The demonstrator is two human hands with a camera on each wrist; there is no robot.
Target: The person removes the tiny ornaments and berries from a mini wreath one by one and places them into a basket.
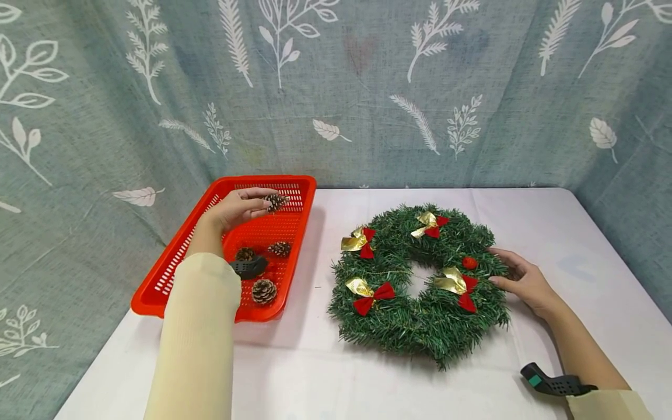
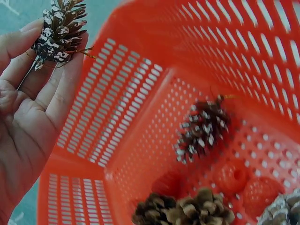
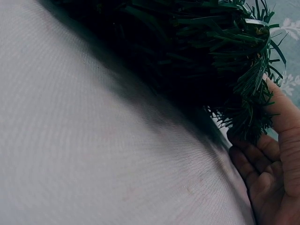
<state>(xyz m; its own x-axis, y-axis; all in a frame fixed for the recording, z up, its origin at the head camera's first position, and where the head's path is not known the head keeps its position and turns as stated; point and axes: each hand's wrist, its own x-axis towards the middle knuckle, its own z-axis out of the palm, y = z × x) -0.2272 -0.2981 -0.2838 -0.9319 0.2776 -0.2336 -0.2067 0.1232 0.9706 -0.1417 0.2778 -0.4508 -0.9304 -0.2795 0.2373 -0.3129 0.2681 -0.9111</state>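
Note:
A white-tipped pine cone (image 1: 276, 202) is pinched between the thumb and fingers of my left hand (image 1: 238, 207), above the far part of the red plastic basket (image 1: 310, 201). In the left wrist view a thin gold string (image 2: 86, 51) hangs from that pine cone. To the right, a green wreath (image 1: 404, 326) lies on the table with several gold-and-red bows (image 1: 374, 297) and a small red ball (image 1: 469, 262) on it. My right hand (image 1: 527, 286) grips the wreath's right edge. In the right wrist view its thumb lies on the greenery, with the other fingers beneath.
Inside the basket lie more pine cones (image 1: 264, 291) and red balls (image 2: 261, 194); my left forearm partly covers them. A white cloth covers the table (image 1: 325, 373). Behind it hangs a grey-green curtain (image 1: 357, 140) with white leaf prints.

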